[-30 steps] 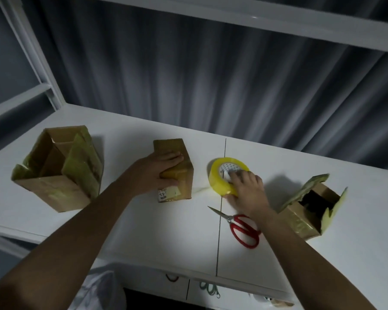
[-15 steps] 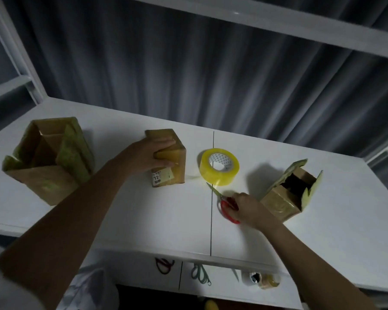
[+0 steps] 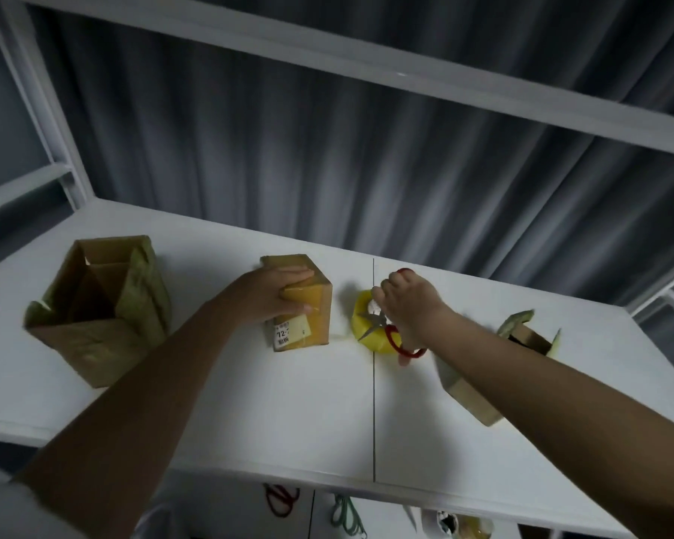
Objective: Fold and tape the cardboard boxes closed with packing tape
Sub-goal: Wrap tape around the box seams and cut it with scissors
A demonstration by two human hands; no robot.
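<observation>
Three cardboard boxes sit on the white table (image 3: 172,414) before us. The large box (image 3: 98,309) on the far left stands with its top flaps up, and inside we make out only bare cardboard walls and a folded inner flap. The small box (image 3: 298,301) in the middle is closed, with yellowish tape across its top and a white label on its near face; our left hand (image 3: 267,299) lies flat on its top, fingers straight and together, pressing down. The open box (image 3: 495,367) on the right lies tilted with ragged flaps, its inside dark, so we cannot tell what it holds; our right forearm crosses in front and hides much of it. Just right of the small box the yellow tape roll (image 3: 370,328) rests near the table seam. Our right hand (image 3: 409,305) hovers over the roll, fingers curled around the red-handled scissors (image 3: 390,332), blades pointing left across the roll and partly covering it. Behind the table hangs a grey curtain (image 3: 327,157) inside a white frame (image 3: 405,87). Below the table's front edge we glimpse red and green loops, too blurred to identify.
</observation>
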